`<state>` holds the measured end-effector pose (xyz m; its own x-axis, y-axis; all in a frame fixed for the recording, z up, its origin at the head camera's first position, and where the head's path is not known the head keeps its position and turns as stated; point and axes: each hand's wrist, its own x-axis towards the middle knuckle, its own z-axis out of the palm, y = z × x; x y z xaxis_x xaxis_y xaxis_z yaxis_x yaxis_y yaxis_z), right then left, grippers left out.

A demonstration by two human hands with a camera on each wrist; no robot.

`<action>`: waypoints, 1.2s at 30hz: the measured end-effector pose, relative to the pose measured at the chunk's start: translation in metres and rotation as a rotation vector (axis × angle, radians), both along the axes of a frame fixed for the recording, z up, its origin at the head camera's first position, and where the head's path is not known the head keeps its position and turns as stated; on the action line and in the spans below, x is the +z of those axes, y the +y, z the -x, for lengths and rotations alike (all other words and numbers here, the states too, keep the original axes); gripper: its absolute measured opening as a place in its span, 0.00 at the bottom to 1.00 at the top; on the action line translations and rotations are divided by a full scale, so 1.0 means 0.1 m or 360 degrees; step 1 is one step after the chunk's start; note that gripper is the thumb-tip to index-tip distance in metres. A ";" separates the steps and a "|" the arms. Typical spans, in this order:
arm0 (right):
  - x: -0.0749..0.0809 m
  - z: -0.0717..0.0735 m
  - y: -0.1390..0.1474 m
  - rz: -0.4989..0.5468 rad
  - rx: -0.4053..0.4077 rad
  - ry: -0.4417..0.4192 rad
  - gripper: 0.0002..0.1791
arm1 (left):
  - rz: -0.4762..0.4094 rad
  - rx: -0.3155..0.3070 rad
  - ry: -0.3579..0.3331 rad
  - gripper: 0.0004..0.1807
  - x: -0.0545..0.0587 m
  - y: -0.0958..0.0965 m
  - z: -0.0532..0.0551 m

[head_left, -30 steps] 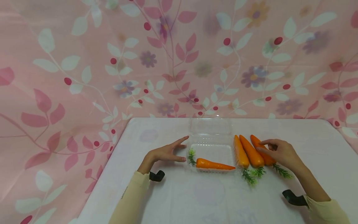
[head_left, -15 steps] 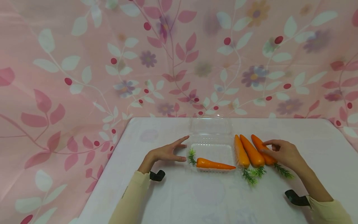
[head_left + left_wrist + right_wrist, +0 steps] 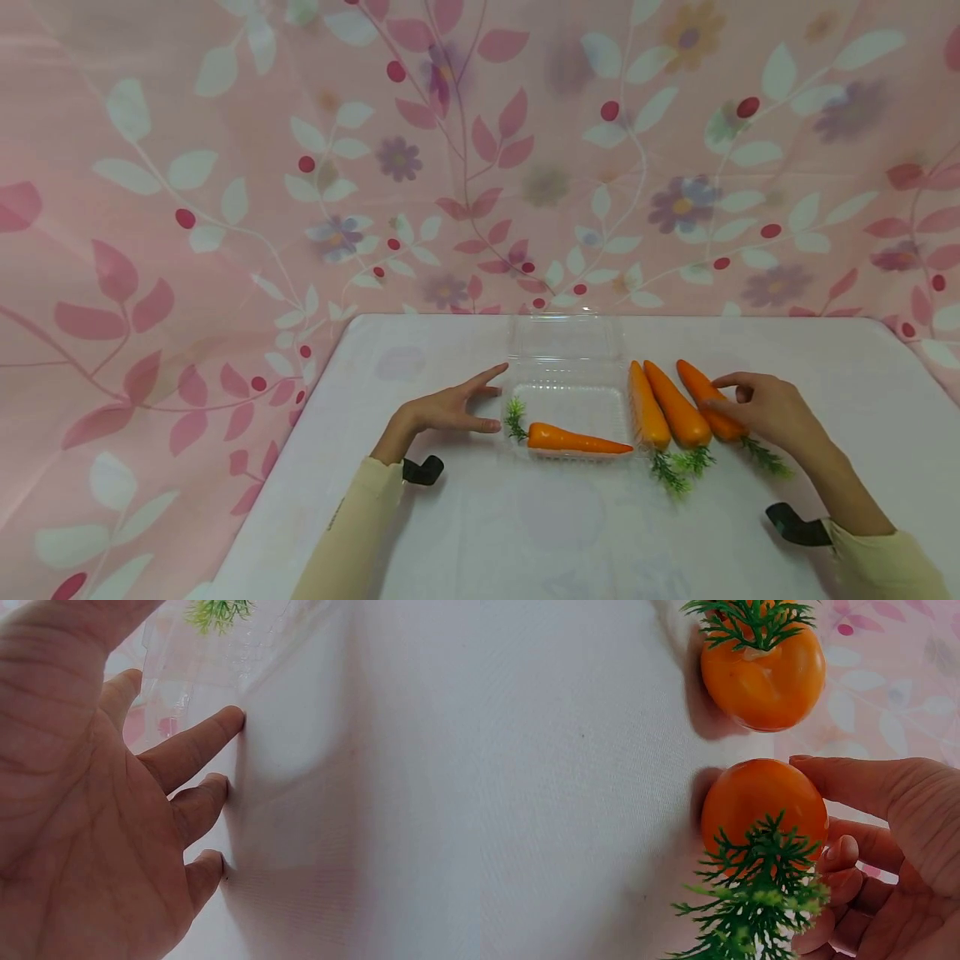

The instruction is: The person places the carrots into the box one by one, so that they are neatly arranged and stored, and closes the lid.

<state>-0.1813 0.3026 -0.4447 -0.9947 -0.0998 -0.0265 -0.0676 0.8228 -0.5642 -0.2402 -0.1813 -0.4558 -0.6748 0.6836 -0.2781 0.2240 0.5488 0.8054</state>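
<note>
In the head view my right hand pinches the rightmost orange carrot, thumb on one side and curled fingers on the other. The right wrist view shows this carrot end-on with its green leafy top, lying on the table. Two more carrots lie just left of it, the nearer one close against the container's right wall. Another carrot lies along the front of a clear plastic container. My left hand is spread at the container's left edge, fingertips on the table, holding nothing.
The container's clear lid is folded back toward the rear of the white-covered table. A pink floral cloth hangs behind the table. Dark wrist mounts stick out from both sleeves.
My right hand has shifted slightly to the right, and the rightmost carrot has moved with it, widening the gap to its neighbour. My left hand stays in place.
</note>
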 end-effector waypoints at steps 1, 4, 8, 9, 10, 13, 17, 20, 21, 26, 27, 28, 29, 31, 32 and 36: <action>0.00 0.00 0.01 -0.0003 -0.0002 0.0005 0.30 | 0.0002 0.0001 0.0000 0.54 0.00 0.00 0.00; 0.00 -0.01 0.03 -0.0005 -0.0004 0.0024 0.29 | 0.0005 0.0009 -0.0004 0.54 0.00 0.00 0.00; 0.00 0.00 0.06 -0.0001 0.0002 0.0035 0.28 | 0.0012 0.0028 -0.0014 0.54 0.00 0.00 0.00; -0.01 0.00 0.07 0.0001 0.0003 0.0031 0.28 | 0.0015 0.0030 -0.0014 0.54 0.00 0.00 0.00; -0.01 0.01 0.07 0.0001 0.0002 0.0022 0.28 | 0.0019 0.0030 -0.0010 0.54 0.00 0.00 0.00; -0.01 0.02 0.09 0.0002 -0.0004 -0.0011 0.29 | 0.0026 0.0023 0.0007 0.54 -0.01 0.00 0.00; 0.00 0.03 0.12 -0.0020 -0.0010 -0.0042 0.30 | 0.0036 0.0019 0.0023 0.54 -0.01 0.00 0.00; 0.00 0.04 0.15 -0.0027 -0.0008 -0.0060 0.28 | 0.0043 0.0026 0.0019 0.54 0.00 0.00 -0.01; 0.00 0.04 0.16 -0.0027 -0.0008 -0.0063 0.27 | 0.0044 0.0028 0.0016 0.54 0.00 0.00 -0.01; 0.00 0.04 0.19 -0.0021 -0.0009 -0.0031 0.25 | 0.0037 0.0034 0.0010 0.54 0.00 0.00 -0.01; 0.00 0.04 0.19 -0.0020 -0.0011 -0.0023 0.25 | 0.0035 0.0035 0.0007 0.54 0.00 0.00 -0.01; 0.00 0.04 0.19 -0.0017 -0.0012 -0.0017 0.25 | 0.0034 0.0037 0.0006 0.54 0.00 0.00 -0.01; 0.00 0.04 0.20 -0.0018 -0.0016 -0.0016 0.25 | 0.0031 0.0035 0.0007 0.54 0.00 0.00 -0.02; 0.00 0.04 0.21 -0.0024 -0.0022 -0.0023 0.25 | 0.0029 0.0037 0.0006 0.54 0.00 0.00 -0.02; 0.00 0.05 0.22 -0.0029 -0.0026 -0.0031 0.25 | 0.0029 0.0036 0.0008 0.54 -0.01 0.00 -0.02; 0.00 0.07 0.26 -0.0052 -0.0040 -0.0060 0.24 | 0.0024 0.0034 0.0010 0.54 -0.02 0.00 -0.01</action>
<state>-0.1884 0.3290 -0.4450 -0.9950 -0.0736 -0.0669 -0.0261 0.8421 -0.5387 -0.2387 -0.1813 -0.4578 -0.6911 0.6648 -0.2837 0.2173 0.5654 0.7957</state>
